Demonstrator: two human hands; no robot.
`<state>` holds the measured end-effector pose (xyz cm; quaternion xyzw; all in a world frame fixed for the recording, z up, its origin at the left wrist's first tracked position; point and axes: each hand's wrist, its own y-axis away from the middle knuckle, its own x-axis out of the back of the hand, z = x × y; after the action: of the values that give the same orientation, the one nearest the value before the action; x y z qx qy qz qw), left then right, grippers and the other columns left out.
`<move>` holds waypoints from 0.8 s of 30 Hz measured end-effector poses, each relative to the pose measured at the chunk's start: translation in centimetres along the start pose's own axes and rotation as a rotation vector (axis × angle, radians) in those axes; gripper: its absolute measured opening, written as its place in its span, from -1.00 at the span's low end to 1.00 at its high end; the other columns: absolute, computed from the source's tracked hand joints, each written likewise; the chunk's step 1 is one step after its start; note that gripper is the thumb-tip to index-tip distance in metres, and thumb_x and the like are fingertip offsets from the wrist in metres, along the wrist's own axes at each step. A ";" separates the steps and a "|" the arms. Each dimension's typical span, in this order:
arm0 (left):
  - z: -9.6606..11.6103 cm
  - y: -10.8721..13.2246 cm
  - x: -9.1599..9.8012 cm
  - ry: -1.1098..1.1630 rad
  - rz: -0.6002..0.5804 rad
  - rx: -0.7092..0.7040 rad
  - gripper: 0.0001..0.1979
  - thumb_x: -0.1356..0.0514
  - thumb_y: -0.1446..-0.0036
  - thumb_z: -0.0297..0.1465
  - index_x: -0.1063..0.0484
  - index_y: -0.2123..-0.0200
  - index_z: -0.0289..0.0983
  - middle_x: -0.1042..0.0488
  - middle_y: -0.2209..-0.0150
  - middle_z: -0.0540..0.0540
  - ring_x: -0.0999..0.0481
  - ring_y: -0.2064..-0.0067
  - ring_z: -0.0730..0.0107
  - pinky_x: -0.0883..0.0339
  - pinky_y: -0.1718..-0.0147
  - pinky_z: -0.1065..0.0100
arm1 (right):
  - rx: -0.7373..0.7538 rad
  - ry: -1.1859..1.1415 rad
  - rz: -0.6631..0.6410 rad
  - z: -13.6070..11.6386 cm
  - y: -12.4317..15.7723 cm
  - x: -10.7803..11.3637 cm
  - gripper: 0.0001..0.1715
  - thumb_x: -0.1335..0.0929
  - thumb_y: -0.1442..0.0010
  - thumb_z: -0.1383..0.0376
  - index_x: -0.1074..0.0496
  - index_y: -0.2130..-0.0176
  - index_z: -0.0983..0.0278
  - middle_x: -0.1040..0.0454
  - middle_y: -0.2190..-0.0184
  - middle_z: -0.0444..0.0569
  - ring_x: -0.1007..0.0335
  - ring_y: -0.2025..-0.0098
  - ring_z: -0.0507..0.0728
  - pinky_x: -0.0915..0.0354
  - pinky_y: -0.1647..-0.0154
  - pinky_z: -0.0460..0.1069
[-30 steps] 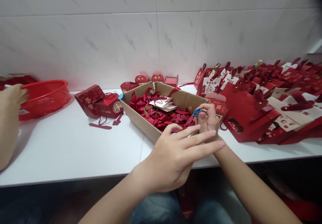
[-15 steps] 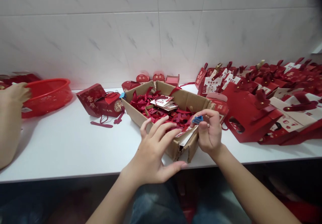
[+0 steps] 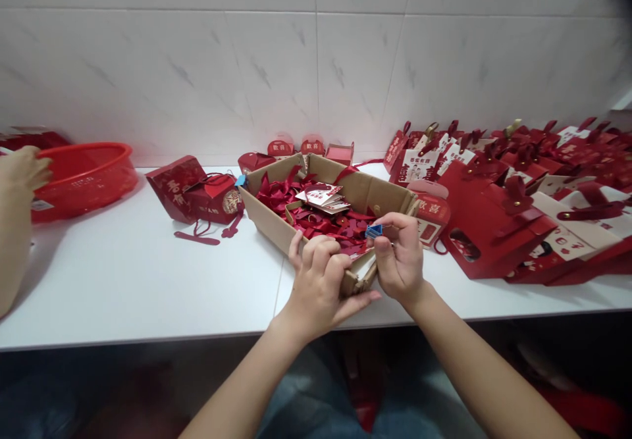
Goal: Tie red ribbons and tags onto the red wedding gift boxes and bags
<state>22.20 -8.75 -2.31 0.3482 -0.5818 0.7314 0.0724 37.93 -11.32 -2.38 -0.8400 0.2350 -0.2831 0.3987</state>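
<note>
A cardboard box (image 3: pixel 269 218) stands on the white table, filled with dark red ribbons (image 3: pixel 276 195) and topped with a few printed cards (image 3: pixel 323 197). My left hand (image 3: pixel 318 287) curls its fingers over the near wall of the box, the thumb stretched out below the near corner. Between the thumb and fingers of my right hand (image 3: pixel 402 255) is a small blue binder clip (image 3: pixel 374 231), just above the box's near right corner. Another blue clip (image 3: pixel 240 181) sits at the box's left corner.
Red gift boxes with handles (image 3: pixel 498 222) crowd the table's right side. A red gift box with a tag (image 3: pixel 185 192) stands left of the cardboard box, small red boxes (image 3: pixel 281 148) behind it. Far left, another person's hand (image 3: pixel 29 169) is beside a red plastic basin (image 3: pixel 99 182).
My left hand's fingers have gone from spread to curled over the box wall. My right hand has moved a little left with the binder clip, and the box's near corner is drawn together.
</note>
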 end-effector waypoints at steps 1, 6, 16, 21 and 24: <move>0.0 0.0 -0.1 0.004 0.004 -0.001 -0.61 -0.19 -0.06 -0.08 -0.17 0.26 -0.23 -0.29 0.21 -0.16 -0.28 0.05 0.10 0.17 -0.14 -0.14 | 0.039 -0.003 0.018 -0.3 -0.3 0.2 -0.79 -0.20 -0.27 0.19 -0.20 0.10 0.21 -0.34 0.30 0.00 -0.32 0.30 0.14 -0.27 0.28 0.08; 0.2 0.2 0.1 0.049 0.006 0.025 -0.71 -0.18 -0.09 -0.20 -0.17 0.26 -0.22 -0.28 0.22 -0.12 -0.28 0.03 0.13 0.20 -0.15 -0.14 | 0.071 -0.059 -0.055 -1.9 -1.7 2.1 -0.80 -0.35 -0.17 0.30 -0.38 0.14 0.22 -0.37 0.31 -0.04 -0.32 0.29 0.11 -0.27 0.25 0.04; 0.8 0.1 0.4 0.125 0.005 0.112 -0.78 -0.18 -0.08 -0.26 -0.19 0.34 -0.22 -0.31 0.27 -0.06 -0.30 0.12 0.23 0.21 -0.16 -0.10 | -0.208 -0.272 -0.418 -4.8 -3.0 6.7 -0.63 -0.49 0.01 0.38 -0.49 0.15 0.16 -0.49 0.22 -0.07 -0.41 0.16 0.11 -0.36 0.17 -0.03; 0.9 0.0 0.5 0.159 -0.008 0.142 -0.80 -0.17 -0.09 -0.25 -0.22 0.35 -0.22 -0.32 0.28 -0.06 -0.30 0.12 0.24 0.23 -0.17 -0.06 | -0.417 -0.322 -0.587 -6.1 -3.9 7.1 -0.63 -0.49 0.00 0.33 -0.50 0.13 0.15 -0.50 0.29 -0.11 -0.42 0.30 0.02 -0.39 0.28 -0.13; 0.9 0.0 0.6 0.191 -0.007 0.152 -0.80 -0.17 -0.10 -0.24 -0.25 0.37 -0.22 -0.33 0.30 -0.03 -0.31 0.16 0.28 0.23 -0.17 -0.02 | -0.469 -0.314 -0.661 -6.2 -4.4 7.4 -0.63 -0.48 -0.01 0.29 -0.51 0.12 0.13 -0.51 0.29 -0.10 -0.43 0.28 0.03 -0.41 0.28 -0.14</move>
<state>22.12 -9.70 -1.86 0.2835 -0.5140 0.8030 0.1035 39.96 -16.73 6.54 -0.9708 -0.0522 -0.2033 0.1159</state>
